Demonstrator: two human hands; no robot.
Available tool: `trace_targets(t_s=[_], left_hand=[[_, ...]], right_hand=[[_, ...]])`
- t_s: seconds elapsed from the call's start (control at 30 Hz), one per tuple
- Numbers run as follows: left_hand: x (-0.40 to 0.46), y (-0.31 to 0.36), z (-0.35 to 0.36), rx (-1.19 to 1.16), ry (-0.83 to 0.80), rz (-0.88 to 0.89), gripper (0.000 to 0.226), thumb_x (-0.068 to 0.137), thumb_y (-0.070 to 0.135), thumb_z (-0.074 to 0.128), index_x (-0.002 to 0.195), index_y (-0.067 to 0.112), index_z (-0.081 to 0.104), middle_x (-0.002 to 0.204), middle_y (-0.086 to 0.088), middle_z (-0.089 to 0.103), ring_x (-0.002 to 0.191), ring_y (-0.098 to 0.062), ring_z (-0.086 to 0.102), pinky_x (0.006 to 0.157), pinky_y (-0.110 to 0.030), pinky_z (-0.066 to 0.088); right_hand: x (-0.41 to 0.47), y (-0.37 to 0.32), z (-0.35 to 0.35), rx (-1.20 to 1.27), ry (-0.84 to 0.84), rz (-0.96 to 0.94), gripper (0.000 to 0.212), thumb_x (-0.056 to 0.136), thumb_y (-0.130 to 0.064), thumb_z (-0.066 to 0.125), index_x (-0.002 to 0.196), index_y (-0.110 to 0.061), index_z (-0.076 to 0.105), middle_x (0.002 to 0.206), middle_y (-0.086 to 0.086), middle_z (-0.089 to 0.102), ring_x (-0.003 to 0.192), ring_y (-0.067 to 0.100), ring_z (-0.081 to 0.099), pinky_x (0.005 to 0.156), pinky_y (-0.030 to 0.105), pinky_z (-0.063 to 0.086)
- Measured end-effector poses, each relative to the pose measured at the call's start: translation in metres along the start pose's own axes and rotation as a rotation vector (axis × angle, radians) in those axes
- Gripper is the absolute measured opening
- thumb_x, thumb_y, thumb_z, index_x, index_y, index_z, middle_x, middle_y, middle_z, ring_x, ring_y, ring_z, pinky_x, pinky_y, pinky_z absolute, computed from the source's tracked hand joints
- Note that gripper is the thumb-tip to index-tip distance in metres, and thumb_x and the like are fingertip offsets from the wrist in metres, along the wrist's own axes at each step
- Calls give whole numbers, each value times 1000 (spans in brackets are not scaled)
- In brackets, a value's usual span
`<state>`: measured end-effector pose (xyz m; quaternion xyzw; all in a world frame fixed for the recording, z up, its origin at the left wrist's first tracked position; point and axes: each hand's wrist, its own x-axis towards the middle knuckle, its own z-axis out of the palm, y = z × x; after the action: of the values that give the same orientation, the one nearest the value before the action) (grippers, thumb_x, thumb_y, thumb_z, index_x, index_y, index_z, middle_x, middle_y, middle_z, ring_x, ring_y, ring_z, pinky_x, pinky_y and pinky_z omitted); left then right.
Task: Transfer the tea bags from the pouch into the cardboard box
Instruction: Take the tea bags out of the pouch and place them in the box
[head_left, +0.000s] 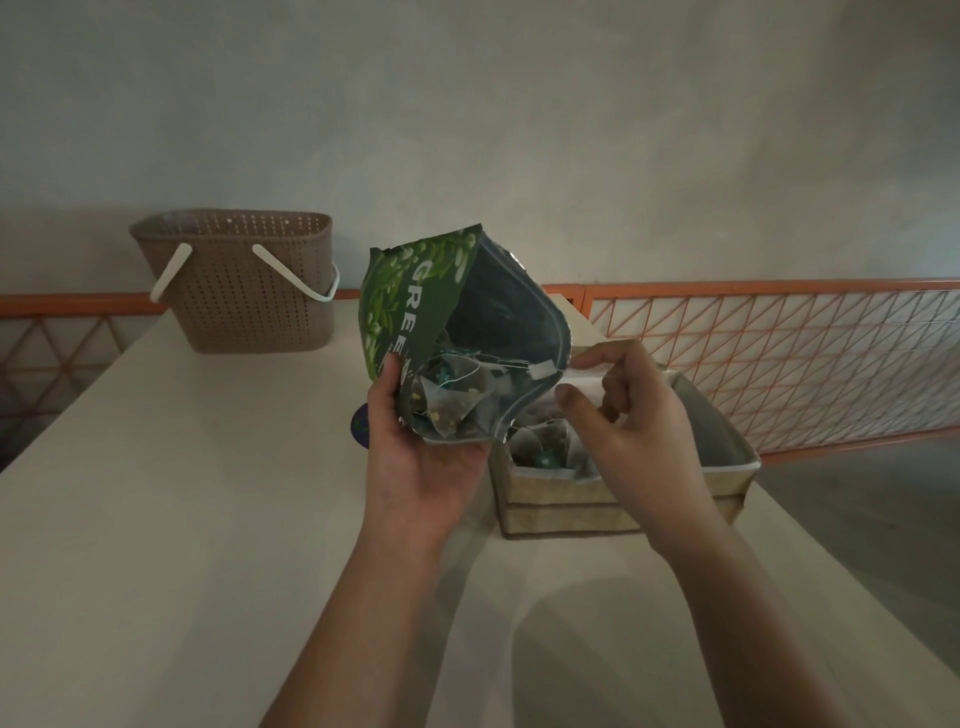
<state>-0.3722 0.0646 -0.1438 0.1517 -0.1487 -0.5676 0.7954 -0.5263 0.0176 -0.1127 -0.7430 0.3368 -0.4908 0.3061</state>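
Left hand (421, 457) grips the green pouch (457, 322), mouth tilted open toward the camera.
Pyramid tea bags (452, 410) show inside it; more lie in the cardboard box (623, 499) just right on the white table (182, 519). Right hand (634, 415) hovers over the box, fingers loosely curled, holding nothing. A brown basket (244, 280) stands behind.

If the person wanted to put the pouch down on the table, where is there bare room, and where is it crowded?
Bare table lies left of the left hand, in front of the basket, and nearest the camera. It is crowded on the right, where the pouch, right hand and cardboard box with tea bags sit together.
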Motion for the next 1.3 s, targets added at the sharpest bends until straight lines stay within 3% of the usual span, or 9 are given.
trace_targets(t_s=[0.17, 0.27, 0.37, 0.53, 0.63, 0.77, 0.93, 1.07, 1.3], left_hand=[[1, 0, -1, -16, 15, 22, 59, 91, 50, 54, 139, 18, 62, 147, -10, 59, 127, -29, 60, 96, -38, 58], [2, 0, -1, -30, 12, 21, 59, 91, 50, 54, 142, 20, 61, 148, -11, 58, 139, -31, 53, 96, -38, 58], [3, 0, -5, -22, -6, 18, 62, 94, 51, 51, 147, 21, 55, 148, -11, 58, 142, -32, 50, 105, -40, 53], [5, -2, -12, 23, -13, 9, 62, 97, 51, 50, 153, 23, 47, 153, -11, 53, 143, -33, 48, 118, -46, 40], [4, -2, -11, -17, -18, -4, 61, 95, 49, 52, 149, 20, 54, 152, -12, 54, 144, -32, 46, 116, -42, 42], [4, -4, -9, -7, 6, -4, 59, 98, 49, 49, 150, 20, 53, 153, -13, 53, 145, -32, 46, 119, -45, 39], [5, -2, -8, -49, -7, -13, 59, 98, 49, 50, 150, 21, 52, 150, -11, 56, 141, -31, 51, 104, -39, 54], [5, 1, -9, -64, 4, -19, 61, 96, 49, 54, 149, 21, 53, 151, -10, 55, 142, -31, 49, 106, -39, 52], [3, 1, -5, -73, -9, 3, 59, 92, 46, 56, 145, 20, 57, 147, -8, 60, 138, -28, 54, 100, -36, 56]], right_hand=[[3, -1, 7, -293, 48, -153, 26, 92, -33, 59, 118, -31, 62, 99, -13, 45, 90, -11, 44, 70, 2, 37], [9, -2, 10, -495, 90, -226, 32, 94, -45, 53, 120, -31, 66, 94, -5, 48, 78, 4, 47, 63, 14, 43], [15, -12, 12, -692, 84, -281, 29, 95, -34, 59, 122, -27, 67, 92, 4, 58, 76, 17, 55, 65, 29, 51], [27, -33, 9, -889, -134, -104, 32, 98, -37, 50, 128, -35, 61, 111, 0, 52, 91, 16, 54, 76, 31, 52], [32, -37, 8, -909, -249, -5, 32, 95, -42, 52, 125, -34, 63, 112, 1, 46, 93, 17, 51, 75, 30, 51], [34, -32, 11, -896, -250, 35, 28, 94, -37, 56, 117, -27, 68, 111, 2, 44, 90, 20, 53, 76, 36, 55], [30, -22, 11, -789, -82, -123, 18, 95, -34, 61, 103, -25, 74, 99, -2, 50, 79, 14, 53, 63, 23, 46], [28, -16, 11, -746, 47, -273, 11, 89, -26, 70, 88, -19, 78, 80, -3, 57, 62, 11, 51, 49, 13, 29], [24, -13, 16, -633, 130, -364, 3, 84, -20, 75, 83, -20, 78, 85, -3, 68, 60, 12, 59, 48, 12, 35]])
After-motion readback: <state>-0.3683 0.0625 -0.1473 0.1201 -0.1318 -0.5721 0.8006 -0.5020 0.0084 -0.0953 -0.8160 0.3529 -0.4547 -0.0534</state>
